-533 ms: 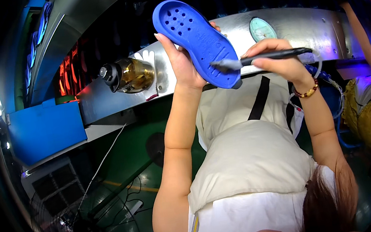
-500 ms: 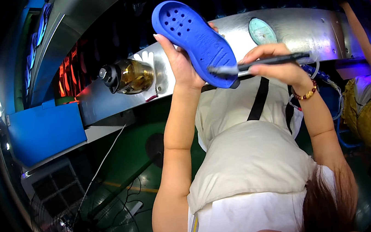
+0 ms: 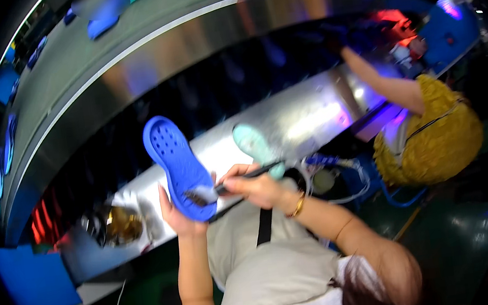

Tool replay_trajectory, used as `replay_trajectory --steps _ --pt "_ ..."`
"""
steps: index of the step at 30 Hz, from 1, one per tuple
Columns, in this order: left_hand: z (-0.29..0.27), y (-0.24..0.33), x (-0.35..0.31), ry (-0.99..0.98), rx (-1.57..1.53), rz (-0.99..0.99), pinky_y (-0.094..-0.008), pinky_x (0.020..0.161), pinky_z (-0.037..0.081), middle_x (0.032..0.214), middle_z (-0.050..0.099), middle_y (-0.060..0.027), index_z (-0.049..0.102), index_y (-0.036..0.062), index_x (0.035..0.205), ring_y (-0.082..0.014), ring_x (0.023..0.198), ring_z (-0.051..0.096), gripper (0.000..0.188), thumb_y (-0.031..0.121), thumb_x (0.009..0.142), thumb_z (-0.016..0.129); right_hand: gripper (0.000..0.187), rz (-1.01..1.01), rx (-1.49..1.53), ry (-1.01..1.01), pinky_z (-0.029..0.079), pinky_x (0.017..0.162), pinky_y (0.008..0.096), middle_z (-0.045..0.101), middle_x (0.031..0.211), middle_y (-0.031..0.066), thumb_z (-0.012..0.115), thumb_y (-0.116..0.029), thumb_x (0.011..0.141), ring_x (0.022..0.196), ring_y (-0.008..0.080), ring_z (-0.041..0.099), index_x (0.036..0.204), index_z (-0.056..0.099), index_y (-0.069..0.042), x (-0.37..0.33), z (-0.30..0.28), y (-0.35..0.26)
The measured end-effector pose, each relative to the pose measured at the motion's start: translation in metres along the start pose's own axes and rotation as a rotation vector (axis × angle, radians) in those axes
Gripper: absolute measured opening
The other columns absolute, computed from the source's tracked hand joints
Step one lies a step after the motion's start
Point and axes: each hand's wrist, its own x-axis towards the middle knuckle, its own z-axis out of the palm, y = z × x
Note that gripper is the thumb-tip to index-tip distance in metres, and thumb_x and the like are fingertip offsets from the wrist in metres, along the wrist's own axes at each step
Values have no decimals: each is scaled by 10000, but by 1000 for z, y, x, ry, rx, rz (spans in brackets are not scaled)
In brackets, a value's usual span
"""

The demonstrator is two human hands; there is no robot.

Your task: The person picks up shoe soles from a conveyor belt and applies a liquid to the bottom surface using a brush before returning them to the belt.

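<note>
- Since the earlier frame the whole view has swung: the metal bench [image 3: 289,125] now runs on a slant up to the right, the blue shoe [image 3: 177,167] and both hands sit lower and further left, and more of the neighbour in yellow shows.
- Left hand [image 3: 177,215] grips the blue shoe from below at its lower end, fingers wrapped around the edge; the shoe stands tilted, its holed end pointing up and left, sole side facing the camera.
- Right hand [image 3: 254,185] is closed around a thin dark tool [image 3: 241,180], held roughly level, a bracelet [image 3: 296,206] on its wrist.
- The tool's pale, blurred tip [image 3: 200,194] lies against the lower part of the shoe, just above the left hand's fingers.
- A pale green shoe [image 3: 255,142] lies on the bench just beside the right hand, behind it.
- A brown bottle [image 3: 113,225] with a dark cap lies on the bench to the left of the left hand, blurred.
- A blue bin [image 3: 31,282] sits at the lower left, below the bench.
- Hoses [image 3: 333,163] trail from near the right wrist toward the bench edge.
- Another person in a yellow top [image 3: 431,135] stands at the right, one arm reaching up to the bench; that hand is too blurred to read.
</note>
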Motion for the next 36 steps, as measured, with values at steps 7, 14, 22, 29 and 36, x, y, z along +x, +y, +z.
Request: replay_trajectory --steps 7,14,22,29,36 --pt "-15 -16 11 26 14 20 -512 896 358 1138 515 -100 446 56 1179 -290 1010 506 489 402 876 283 113 -69 -45 86 463 829 294 566 949 68 521 -80 841 905 139 553 931 523 -12 -2 -2 7" --pt "-37 -5 2 89 119 30 -460 871 391 1105 533 -101 465 55 1159 -276 982 527 473 397 867 317 148 -91 -59 48 458 729 215 571 872 24 583 -140 810 815 77 543 901 544 -31 8 2 28" --pt "-34 -15 -11 74 237 55 -401 842 426 1072 549 -105 484 53 1137 -259 955 547 453 386 859 355 166 -88 -36 100 461 672 204 556 826 2 614 -181 788 762 63 536 865 542 -53 1 7 38" --pt "-50 -1 -7 180 169 -10 -365 826 448 1056 560 -108 500 56 1124 -248 941 561 436 376 851 388 162 -72 -21 100 465 681 217 561 832 7 615 -174 785 760 73 542 864 548 -50 3 9 42" --pt "-53 2 -4 224 176 -19 -365 825 449 1059 560 -110 503 41 1113 -254 943 559 425 356 853 386 167 -70 -34 131 467 677 218 550 842 3 603 -189 796 772 70 534 869 542 -52 3 11 37"
